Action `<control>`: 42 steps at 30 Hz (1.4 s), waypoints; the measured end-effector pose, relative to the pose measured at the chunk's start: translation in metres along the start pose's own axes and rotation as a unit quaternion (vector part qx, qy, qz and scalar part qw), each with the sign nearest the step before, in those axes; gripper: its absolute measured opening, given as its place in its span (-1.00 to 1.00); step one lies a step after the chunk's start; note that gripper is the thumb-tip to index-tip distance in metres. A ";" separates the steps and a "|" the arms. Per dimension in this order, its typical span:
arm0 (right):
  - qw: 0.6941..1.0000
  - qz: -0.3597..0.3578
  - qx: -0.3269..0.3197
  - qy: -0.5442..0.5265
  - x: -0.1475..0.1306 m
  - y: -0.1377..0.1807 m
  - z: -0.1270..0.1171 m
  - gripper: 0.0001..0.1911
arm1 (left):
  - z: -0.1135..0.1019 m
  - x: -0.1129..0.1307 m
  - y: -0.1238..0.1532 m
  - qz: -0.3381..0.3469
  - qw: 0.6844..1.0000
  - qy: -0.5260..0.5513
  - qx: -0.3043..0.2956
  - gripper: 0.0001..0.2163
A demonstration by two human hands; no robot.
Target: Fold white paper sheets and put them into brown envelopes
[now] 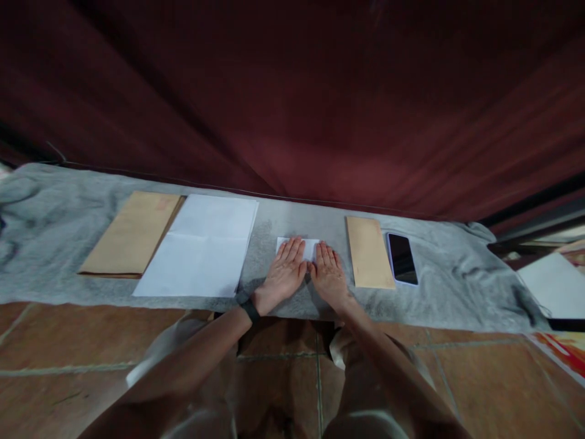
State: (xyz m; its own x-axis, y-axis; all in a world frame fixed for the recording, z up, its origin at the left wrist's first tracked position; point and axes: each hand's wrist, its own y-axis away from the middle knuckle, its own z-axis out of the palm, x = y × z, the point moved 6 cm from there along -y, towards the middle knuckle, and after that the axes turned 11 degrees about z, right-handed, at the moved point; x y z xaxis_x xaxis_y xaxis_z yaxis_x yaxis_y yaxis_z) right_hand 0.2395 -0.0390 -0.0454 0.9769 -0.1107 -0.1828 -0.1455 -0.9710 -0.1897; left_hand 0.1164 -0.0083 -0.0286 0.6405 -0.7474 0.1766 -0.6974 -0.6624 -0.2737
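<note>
Both palms lie flat on a small white piece of paper (310, 249), which looks folded, on the grey cloth. My left hand (284, 268), with a dark band on its wrist, covers the paper's left part, fingers stretched forward. Over the right part rests my right hand (328, 273), its fingers also straight. The thumbs meet or nearly meet in the middle. Most of the paper's near side is hidden under the hands. Left of them is a stack of white paper sheets (205, 244); right of them lies a brown envelope (369, 253).
Large brown envelopes (130, 235) lie at the left, partly under the white sheets. A phone (402, 258) sits beside the right envelope. The grey cloth (461, 274) covers a narrow bench or table. A dark red curtain (301, 110) hangs behind it; tiled floor (283, 338) shows below.
</note>
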 end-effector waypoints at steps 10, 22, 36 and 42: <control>1.000 0.013 0.008 -0.007 0.003 -0.002 -0.001 -0.41 | 0.014 0.000 -0.011 -0.020 0.999 -0.029 -0.031 -0.47; 0.999 0.047 -0.018 -0.012 0.012 -0.007 -0.004 -0.41 | 0.008 -0.018 -0.002 -0.047 0.996 -0.056 -0.058 -0.47; 0.999 0.000 -0.006 -0.039 -0.002 -0.008 -0.009 -0.41 | -0.003 -0.021 0.006 -0.040 0.997 -0.059 -0.040 -0.48; 0.997 -0.038 -0.046 -0.045 -0.017 -0.003 0.000 -0.44 | -0.004 -0.013 0.008 -0.010 0.998 -0.037 -0.051 -0.51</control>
State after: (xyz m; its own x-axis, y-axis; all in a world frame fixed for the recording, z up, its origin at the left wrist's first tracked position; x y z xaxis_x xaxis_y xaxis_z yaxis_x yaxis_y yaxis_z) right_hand 0.2234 -0.0346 -0.0420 0.9662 -0.0206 -0.2569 -0.0526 -0.9916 -0.1185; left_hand 0.1011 -0.0034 -0.0292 0.6732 -0.7313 0.1101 -0.7118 -0.6811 -0.1717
